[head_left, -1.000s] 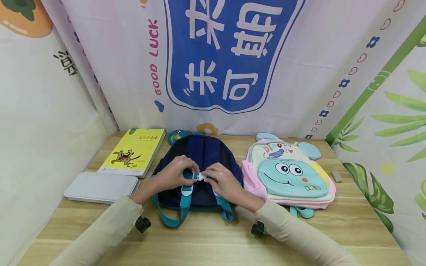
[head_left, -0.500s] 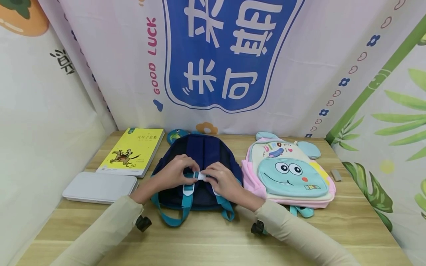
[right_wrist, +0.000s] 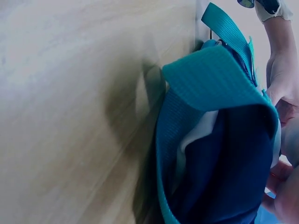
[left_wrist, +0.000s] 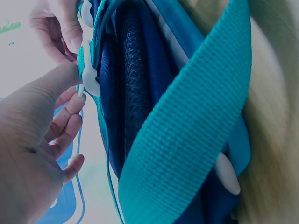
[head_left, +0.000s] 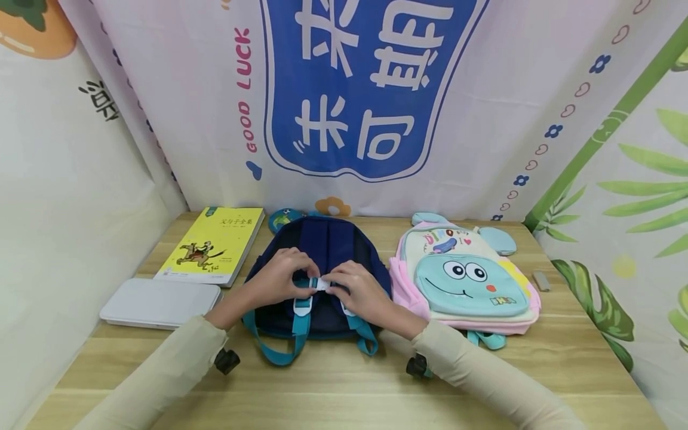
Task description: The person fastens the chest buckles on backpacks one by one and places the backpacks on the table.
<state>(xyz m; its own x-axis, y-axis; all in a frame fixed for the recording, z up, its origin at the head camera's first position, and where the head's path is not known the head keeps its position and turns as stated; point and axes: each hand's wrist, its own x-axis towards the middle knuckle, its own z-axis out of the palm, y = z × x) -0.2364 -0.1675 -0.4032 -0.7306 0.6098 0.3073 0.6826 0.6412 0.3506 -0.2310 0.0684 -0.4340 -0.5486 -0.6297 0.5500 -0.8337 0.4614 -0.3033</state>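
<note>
A navy backpack lies on the table, its shoulder straps facing up. Across its middle, a white plastic buckle sits between both hands. My left hand pinches the buckle's left end, thumb below and index finger above. From the other side, my right hand pinches its right end. Teal webbing straps with white adjusters hang down toward the front. In the left wrist view, my left thumb and fingertips meet at a white fitting on teal webbing. Much of the buckle is hidden behind fingers in the right wrist view.
A yellow book and a white flat case lie to the left. Right of the navy bag is a pink and cream backpack with a cartoon face. A small grey object sits near the right edge. A printed cloth hangs behind.
Both hands stay at the buckle with almost no movement. Dark gaps visible in the buckle a second ago no longer show; it appears more solidly white. The head view shifts slightly.
</note>
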